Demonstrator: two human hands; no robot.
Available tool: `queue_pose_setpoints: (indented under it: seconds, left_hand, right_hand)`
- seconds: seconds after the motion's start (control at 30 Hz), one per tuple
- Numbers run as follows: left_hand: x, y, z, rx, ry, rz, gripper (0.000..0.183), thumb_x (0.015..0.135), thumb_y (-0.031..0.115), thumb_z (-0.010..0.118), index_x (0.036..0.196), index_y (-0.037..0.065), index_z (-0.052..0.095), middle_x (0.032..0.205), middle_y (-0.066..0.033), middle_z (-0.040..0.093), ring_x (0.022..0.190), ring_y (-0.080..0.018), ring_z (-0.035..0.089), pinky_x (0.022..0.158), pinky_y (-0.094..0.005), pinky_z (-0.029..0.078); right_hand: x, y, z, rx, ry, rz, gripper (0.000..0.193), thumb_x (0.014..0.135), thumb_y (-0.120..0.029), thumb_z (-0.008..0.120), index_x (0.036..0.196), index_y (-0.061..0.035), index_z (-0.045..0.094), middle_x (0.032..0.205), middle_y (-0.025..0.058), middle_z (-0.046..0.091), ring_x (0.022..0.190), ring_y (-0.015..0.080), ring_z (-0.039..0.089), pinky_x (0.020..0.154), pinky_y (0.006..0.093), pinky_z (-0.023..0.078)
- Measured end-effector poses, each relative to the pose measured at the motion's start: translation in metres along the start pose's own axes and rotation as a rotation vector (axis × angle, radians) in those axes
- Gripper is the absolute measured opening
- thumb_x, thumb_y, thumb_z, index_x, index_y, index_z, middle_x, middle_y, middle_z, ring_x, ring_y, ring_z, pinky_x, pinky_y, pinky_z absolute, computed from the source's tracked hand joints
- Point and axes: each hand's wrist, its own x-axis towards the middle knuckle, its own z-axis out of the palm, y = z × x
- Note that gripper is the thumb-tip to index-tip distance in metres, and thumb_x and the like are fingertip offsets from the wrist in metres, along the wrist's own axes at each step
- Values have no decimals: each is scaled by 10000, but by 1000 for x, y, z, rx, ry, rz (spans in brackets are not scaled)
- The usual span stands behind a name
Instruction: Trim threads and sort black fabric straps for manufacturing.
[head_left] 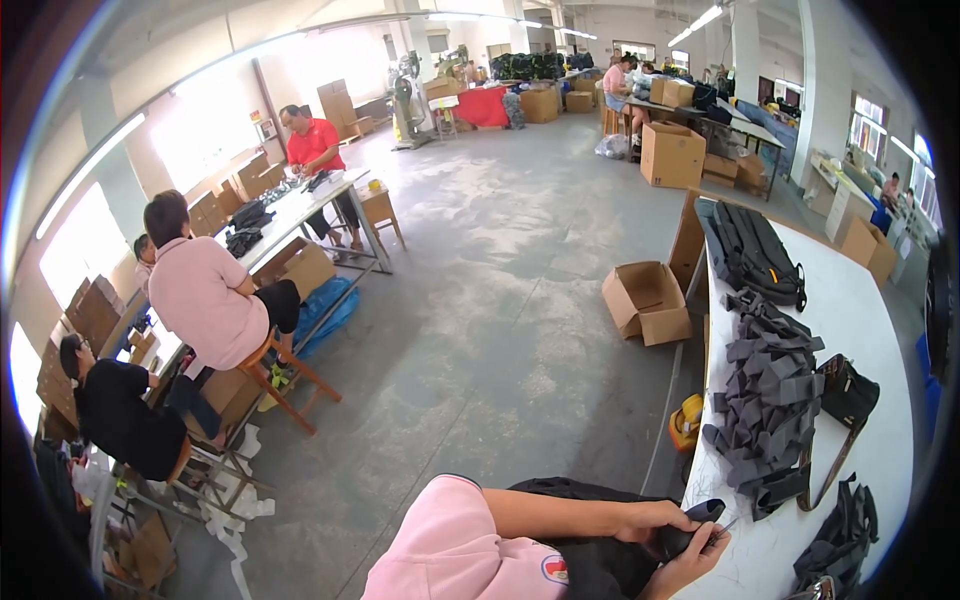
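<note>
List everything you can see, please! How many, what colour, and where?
Long flat-topped worktables: at least two, white, left and right
Padded black fabric backpack: one, black, right table's far end
Dark-grey fabric strips: many, dark grey, heaped mid-table
Small black bag with strap: one, black, right of the heap
Black fabric straps: several, black, right table's near end
Brown cardboard boxes: many, brown, around the room
Crumpled blue plastic: one heap, blue, under left table
Brown wooden stools: at least two, brown, left
Co-workers: several, pink, red and black tops, mostly left
Black fabric item: one, black, in both hands
Pink sleeve: one, pink, bottom
Left hand, right hand: two, bare, lower right
</note>
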Motion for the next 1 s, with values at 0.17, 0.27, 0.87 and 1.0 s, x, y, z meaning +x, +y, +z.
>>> queue_pose_setpoints:
  seconds: [0.17, 0.27, 0.87, 1.0]
  left_hand:
    - [9, -7, -19, 339, 5, 292, 339, 860, 313, 597, 1032, 22, 598, 903, -17, 619, 853, -113, 568, 726, -275, 438]
    - [-2, 1, -19, 810, 176, 460, 398, 861, 335, 583, 1033, -23, 571, 914, -103, 635, 848, -190, 590, 741, -315, 439]
    - [-9, 20, -64, 439, 162, 408, 340, 900, 286, 554, 1088, 5, 577, 890, 7, 592, 849, -69, 506, 766, -236, 413]
    - [-15, 22, -67, 367, 200, 476, 318, 904, 289, 552, 1052, 9, 583, 855, 19, 561, 818, -64, 462, 735, -228, 393]
  right_hand:
    - [-6, -17, 8, -66, -46, 6, 318, 932, -264, 534, 965, 51, 515, 864, 125, 568, 735, 186, 519, 672, 302, 466]
    - [-7, -26, 12, -188, -99, 124, 317, 927, -242, 538, 1026, 59, 525, 900, 127, 581, 759, 187, 537, 680, 298, 472]
    - [-10, -35, 59, -47, -112, 413, 283, 940, -235, 503, 942, 48, 520, 746, 65, 525, 640, 136, 487, 565, 257, 415]
    - [-10, -17, 60, -140, -122, 215, 235, 897, -174, 571, 943, 54, 535, 800, 85, 567, 698, 153, 523, 626, 266, 437]
